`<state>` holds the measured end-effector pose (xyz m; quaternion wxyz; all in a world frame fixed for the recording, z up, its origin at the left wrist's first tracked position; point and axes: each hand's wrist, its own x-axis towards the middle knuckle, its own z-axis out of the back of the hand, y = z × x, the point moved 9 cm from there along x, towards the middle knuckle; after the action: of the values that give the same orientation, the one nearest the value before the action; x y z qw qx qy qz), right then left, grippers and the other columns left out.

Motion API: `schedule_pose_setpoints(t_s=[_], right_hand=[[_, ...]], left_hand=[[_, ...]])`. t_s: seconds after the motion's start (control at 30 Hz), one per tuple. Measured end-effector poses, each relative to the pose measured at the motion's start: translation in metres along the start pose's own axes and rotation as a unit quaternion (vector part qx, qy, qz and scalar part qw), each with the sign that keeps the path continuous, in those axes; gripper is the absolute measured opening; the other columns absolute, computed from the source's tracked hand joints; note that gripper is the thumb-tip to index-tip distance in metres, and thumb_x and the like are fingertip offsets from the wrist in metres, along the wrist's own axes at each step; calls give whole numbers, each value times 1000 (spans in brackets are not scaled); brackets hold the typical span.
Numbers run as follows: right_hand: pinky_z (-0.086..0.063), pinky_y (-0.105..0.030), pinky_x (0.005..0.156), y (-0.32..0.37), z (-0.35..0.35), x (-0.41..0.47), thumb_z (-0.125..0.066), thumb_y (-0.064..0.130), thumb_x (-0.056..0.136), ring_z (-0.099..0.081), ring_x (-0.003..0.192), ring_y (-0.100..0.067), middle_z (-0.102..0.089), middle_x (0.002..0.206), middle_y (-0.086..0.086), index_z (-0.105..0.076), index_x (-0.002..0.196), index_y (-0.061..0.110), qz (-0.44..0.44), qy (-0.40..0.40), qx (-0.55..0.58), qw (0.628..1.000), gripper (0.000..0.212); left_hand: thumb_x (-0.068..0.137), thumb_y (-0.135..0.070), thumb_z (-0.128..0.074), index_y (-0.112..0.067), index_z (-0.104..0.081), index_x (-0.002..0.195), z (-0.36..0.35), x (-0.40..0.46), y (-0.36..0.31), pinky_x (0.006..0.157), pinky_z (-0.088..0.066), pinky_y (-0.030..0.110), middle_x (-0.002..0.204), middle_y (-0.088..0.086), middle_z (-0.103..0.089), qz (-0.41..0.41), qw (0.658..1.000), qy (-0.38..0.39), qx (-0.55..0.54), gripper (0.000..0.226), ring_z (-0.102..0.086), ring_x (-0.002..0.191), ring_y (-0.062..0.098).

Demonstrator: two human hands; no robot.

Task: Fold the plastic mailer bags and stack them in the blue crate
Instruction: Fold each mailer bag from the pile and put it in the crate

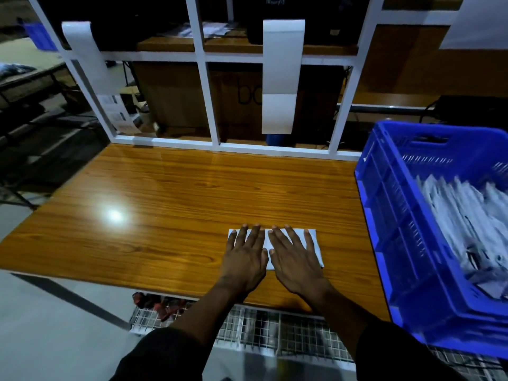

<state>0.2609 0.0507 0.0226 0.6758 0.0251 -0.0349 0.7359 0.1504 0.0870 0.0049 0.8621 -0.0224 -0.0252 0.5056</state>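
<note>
While both my hands press flat, fingers straight, left hand (245, 254) and right hand (295, 259) pin the folded mailer (316, 250) on the worktop (165, 204) | long axis 9-to-3 | crate (390, 215) at 3 o'clock, right hand nearer.

Single head view, looking forward-down, close over wooden table (165, 188)
</note>
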Motion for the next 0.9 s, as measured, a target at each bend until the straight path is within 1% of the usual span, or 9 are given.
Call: schedule_pose_setpoints(t_s=[0.07,0.37,0.47,0.5,0.57,0.63,0.73,0.83,0.9], right_hand=[[-20,-57,114,0,-2,1,-29,39,99,-40,144,-25,-48,153,0,-54,144,19,0,6,4,1000,55],[-20,-55,112,-1,-4,2,-29,40,99,-43,142,-23,-49,152,2,-56,143,21,8,22,11,1000,55],[-18,-53,113,-1,-4,2,-28,40,99,-41,144,-22,-47,153,3,-54,144,22,7,18,9,1000,55],[-14,-53,115,-2,-5,2,-27,40,101,-35,147,-21,-42,157,4,-50,147,23,8,28,10,1000,54],[1,-53,119,0,-6,4,-23,39,106,-10,155,-21,-17,167,5,-27,158,24,15,51,26,998,54],[10,-58,119,5,-3,9,-20,37,107,4,155,-23,-1,168,3,-12,160,20,12,71,28,997,56],[4,-57,120,23,-2,13,-20,37,104,-5,155,-26,-13,168,-2,-20,159,16,37,86,34,995,59],[-13,-55,116,33,-10,9,-26,44,97,-33,148,-29,-43,156,-2,-50,147,19,42,82,39,995,61],[-17,-54,113,26,-10,7,-27,46,98,-41,143,-28,-48,153,0,-57,142,20,25,80,48,995,59]], left_hand=[[97,-48,5,-19,-8,164,-1,-1,0,124,8,47,171,0,-5,3,1000,10,4,74,5,158,26],[92,-51,10,-21,-9,164,0,-4,-2,125,2,48,171,-3,-4,33,999,8,-12,80,5,157,27],[96,-48,7,-21,-7,164,1,-6,-3,125,3,49,171,-3,-1,42,999,19,-11,74,7,157,28],[100,-47,2,-21,-5,164,0,-6,-3,125,5,49,171,-4,2,43,999,26,-15,70,9,157,27],[107,-44,-9,-21,-5,164,0,-4,-2,125,8,48,171,-4,4,42,997,34,-53,62,13,156,25],[109,-39,-15,-16,-16,163,5,-2,4,125,4,44,171,1,-7,45,991,22,-127,58,7,157,24],[103,-40,-7,-6,-35,156,18,-10,13,124,-9,41,165,12,-30,50,984,-28,-169,68,-12,156,28],[97,-48,2,-10,-33,158,11,-18,17,123,-15,50,166,9,-28,53,993,-25,-101,80,-12,156,35],[95,-52,6,-19,-25,161,5,-21,21,124,-12,52,169,1,-19,76,995,-5,-72,80,-4,157,36]])
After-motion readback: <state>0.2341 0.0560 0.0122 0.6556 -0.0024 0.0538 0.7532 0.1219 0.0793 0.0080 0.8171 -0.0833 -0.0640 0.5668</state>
